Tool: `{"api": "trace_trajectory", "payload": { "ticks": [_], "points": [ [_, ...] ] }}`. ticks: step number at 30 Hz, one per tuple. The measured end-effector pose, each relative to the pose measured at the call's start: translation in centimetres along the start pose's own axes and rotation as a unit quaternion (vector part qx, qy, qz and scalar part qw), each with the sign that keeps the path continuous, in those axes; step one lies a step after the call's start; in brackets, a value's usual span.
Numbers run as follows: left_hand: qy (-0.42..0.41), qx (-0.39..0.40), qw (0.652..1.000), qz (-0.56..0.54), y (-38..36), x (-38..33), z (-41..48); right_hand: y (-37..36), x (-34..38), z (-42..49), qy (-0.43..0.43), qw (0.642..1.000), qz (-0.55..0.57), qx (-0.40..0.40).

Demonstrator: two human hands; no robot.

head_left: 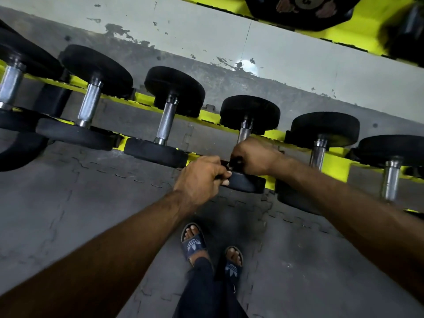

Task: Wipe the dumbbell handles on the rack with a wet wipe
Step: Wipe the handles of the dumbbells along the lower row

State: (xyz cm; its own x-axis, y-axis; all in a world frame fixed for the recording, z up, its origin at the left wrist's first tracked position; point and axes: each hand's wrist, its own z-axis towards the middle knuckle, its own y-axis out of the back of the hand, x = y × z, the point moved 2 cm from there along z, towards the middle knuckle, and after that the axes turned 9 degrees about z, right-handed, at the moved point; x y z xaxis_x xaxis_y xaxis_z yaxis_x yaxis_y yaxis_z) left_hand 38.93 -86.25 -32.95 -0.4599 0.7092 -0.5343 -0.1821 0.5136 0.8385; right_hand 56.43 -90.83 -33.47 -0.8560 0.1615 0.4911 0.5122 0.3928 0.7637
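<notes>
Step in hand: the right hand (254,157) is curled round the lower part of the handle (244,132) of the fourth dumbbell (250,113) from the left. I judge this to be the wiping stroke on that bar.
Left hand: the left hand (199,177) grips the edge of the near head (246,183) of the same dumbbell, fingers curled over its rim, apparently steadying it.
Wet wipe: not plainly visible. A small dark shape shows between the two hands, but I cannot tell if it is the wipe; it may be hidden inside the right fist.
Where the task's things are: the dumbbells lie side by side across the yellow rack (335,166), heads on the rails and handles spanning the gap.
Done: cannot be read from the metal. The left neighbour's handle (166,120) and the right neighbour's handle (317,152) look alike, with no visible wet sheen.
Left: probably several bars, since this one sits mid-row. An upper tier also holds a dumbbell (302,8).
Writing: the marking on that upper dumbbell head is too blurred to read.
Brands: the slides (193,244) carry a white trefoil mark; no lettering is legible.
</notes>
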Motion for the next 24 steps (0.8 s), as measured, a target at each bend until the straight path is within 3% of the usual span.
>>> {"api": "trace_trajectory", "payload": {
  "ticks": [2, 4, 6, 9, 11, 17, 24],
  "points": [
    [0.0, 0.008, 1.0, -0.003, 0.2, 0.0, 0.1, -0.9, -1.2, -1.6, -0.053, 0.992, 0.082, -0.084],
    [-0.001, 0.016, 1.0, -0.007, 0.4, 0.0, 0.2, -2.6, -2.8, -2.8, -0.17, 0.96, 0.178, -0.136],
    [-0.001, 0.022, 1.0, -0.011, 0.4, 0.0, 0.3, -4.4, -4.3, -3.4, -0.272, 0.911, 0.267, -0.154],
    [-0.006, 0.021, 1.0, -0.007, 0.2, 0.2, 0.4, -5.7, -4.7, -2.6, -0.353, 0.818, 0.42, -0.171],
    [-0.003, 0.021, 1.0, -0.005, 0.3, 0.3, 0.4, -5.4, -4.1, -1.7, -0.373, 0.772, 0.491, -0.154],
    [0.001, 0.029, 1.0, -0.007, 0.5, -0.1, 0.4, -4.4, -3.9, -1.5, -0.37, 0.678, 0.635, -0.019],
    [0.002, 0.035, 0.999, -0.012, 0.6, 0.0, 0.5, -5.3, -4.9, -1.0, -0.375, 0.675, 0.634, -0.044]
  ]
}}
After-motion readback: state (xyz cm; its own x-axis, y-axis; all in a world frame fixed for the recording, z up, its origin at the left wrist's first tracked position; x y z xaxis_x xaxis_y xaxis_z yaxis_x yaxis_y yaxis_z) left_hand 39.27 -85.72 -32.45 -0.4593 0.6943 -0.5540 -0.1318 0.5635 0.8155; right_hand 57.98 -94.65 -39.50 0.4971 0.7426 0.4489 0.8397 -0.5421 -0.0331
